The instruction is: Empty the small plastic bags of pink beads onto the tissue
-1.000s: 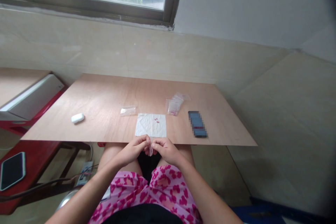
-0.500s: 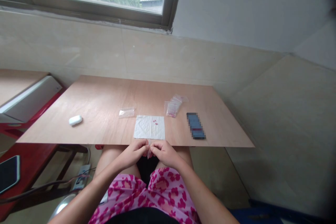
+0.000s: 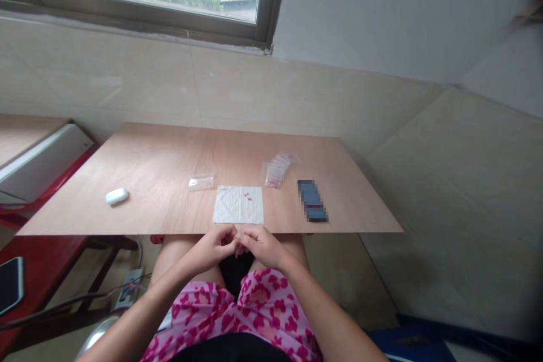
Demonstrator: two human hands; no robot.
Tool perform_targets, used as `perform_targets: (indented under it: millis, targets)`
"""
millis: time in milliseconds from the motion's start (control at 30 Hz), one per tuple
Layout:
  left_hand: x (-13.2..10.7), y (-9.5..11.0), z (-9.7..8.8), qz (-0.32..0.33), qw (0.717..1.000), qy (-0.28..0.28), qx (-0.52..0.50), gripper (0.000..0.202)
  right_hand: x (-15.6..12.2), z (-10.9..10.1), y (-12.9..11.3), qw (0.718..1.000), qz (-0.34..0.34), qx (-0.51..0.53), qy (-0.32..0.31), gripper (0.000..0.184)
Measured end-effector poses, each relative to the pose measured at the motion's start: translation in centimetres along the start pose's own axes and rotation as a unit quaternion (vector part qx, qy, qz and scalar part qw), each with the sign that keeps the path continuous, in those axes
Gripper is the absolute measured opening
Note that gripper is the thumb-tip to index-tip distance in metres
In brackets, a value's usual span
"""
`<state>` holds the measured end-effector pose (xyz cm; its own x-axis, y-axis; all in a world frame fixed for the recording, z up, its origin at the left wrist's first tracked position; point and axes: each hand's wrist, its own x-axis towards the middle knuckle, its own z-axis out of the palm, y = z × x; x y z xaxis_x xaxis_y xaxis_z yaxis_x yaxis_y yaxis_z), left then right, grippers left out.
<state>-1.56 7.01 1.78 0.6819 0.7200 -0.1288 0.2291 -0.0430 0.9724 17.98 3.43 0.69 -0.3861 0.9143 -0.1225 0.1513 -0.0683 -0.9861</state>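
Note:
At the table's front edge, my left hand (image 3: 217, 248) and my right hand (image 3: 263, 246) meet above my lap, fingertips together. Both are closed in a pinch on what looks like a small clear plastic bag (image 3: 236, 253); the fingers cover most of it. Just beyond them lies a creased white tissue (image 3: 231, 206), with several tiny red pieces (image 3: 248, 197) on its right part. Behind the tissue to the right is an overlapping pile of small clear bags (image 3: 275, 172), reddish bits in the nearest. A clear bag (image 3: 201, 182) lies flat to the left.
On the wooden table (image 3: 161, 153), a white earbud case (image 3: 116, 196) sits at the left and a dark phone (image 3: 313, 201), its screen blurred out, at the right. Another phone (image 3: 11, 285) rests on a red bench (image 3: 46, 254). Cables run beneath.
My fingers have shifted slightly around the clear bag, and less of it shows between them. The view has turned a little to the right; things on the table have stayed put.

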Motion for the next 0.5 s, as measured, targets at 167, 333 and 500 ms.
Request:
perform_targets:
  millis: [167,333,500]
  targets:
    - [-0.07,0.03,-0.05,0.006,1.0,0.004,-0.019,0.02,-0.04,0.04,0.12,1.0,0.011,-0.004,0.008,0.039]
    - [-0.21,0.55,-0.35,0.01,0.998,-0.029,-0.051,0.031,0.03,-0.38,-0.39,0.998,0.004,0.055,-0.026,0.045]
    - [-0.15,0.18,-0.57,-0.006,0.997,-0.023,-0.071,0.03,-0.09,-0.79,-0.74,0.996,0.013,0.078,-0.049,0.038]
